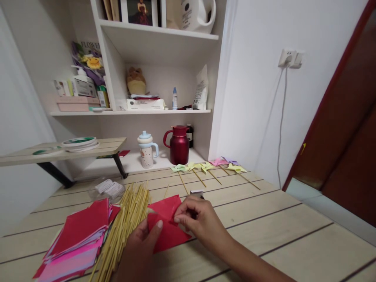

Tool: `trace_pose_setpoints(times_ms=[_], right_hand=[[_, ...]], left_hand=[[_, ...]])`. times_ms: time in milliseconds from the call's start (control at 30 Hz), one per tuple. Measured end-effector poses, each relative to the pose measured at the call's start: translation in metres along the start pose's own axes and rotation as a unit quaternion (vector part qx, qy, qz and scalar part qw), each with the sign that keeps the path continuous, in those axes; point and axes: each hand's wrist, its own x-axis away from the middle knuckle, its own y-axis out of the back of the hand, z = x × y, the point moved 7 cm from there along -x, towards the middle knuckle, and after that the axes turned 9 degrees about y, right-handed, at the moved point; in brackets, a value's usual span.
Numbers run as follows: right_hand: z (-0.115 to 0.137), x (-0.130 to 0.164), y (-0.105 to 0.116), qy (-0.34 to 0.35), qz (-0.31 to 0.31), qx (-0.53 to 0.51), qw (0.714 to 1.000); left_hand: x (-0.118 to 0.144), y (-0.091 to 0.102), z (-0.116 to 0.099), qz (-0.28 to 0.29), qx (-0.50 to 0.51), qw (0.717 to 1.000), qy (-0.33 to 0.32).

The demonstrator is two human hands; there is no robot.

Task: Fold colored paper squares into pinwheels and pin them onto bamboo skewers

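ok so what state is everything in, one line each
red paper: held, with a gap between its flaps
left hand: gripping the paper's near-left part
right hand: pinching at the paper's right side
paper stack: loose, edges fanned
sticks: loose heap
pinwheels: folded, lying down
jug: upright, lid on
cup: upright, lid on
socket: plug in

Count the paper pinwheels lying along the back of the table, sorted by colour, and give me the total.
Green pinwheel: 1
Yellow pinwheels: 3
Pink pinwheel: 1
Purple pinwheel: 1
Total: 6
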Motion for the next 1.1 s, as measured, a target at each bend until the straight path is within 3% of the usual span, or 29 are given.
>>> trace_pose_setpoints(times_ms=[333, 533, 800, 1100], right_hand=[[0.002, 0.002, 0.006, 0.01, -0.033, -0.017, 0.999], [0.007, 0.003, 0.002, 0.024, -0.011, -0.008, 1.0], [0.01, 0.004, 0.0, 0.046, -0.011, 0.016, 0.999], [0.015, 0.006, 0.001, 0.081, -0.027, 0.041, 0.996]], left_hand=[[0.002, -0.001, -0.001, 0.009, 0.005, 1.0, 0.007], [0.006, 0.005, -0.009, -0.045, -0.046, 0.998, -0.007], [0.012, -0.006, -0.006, -0.034, -0.035, 0.997, -0.059], [0.024, 0.002, -0.01, -0.033, -0.039, 0.993, -0.107]])
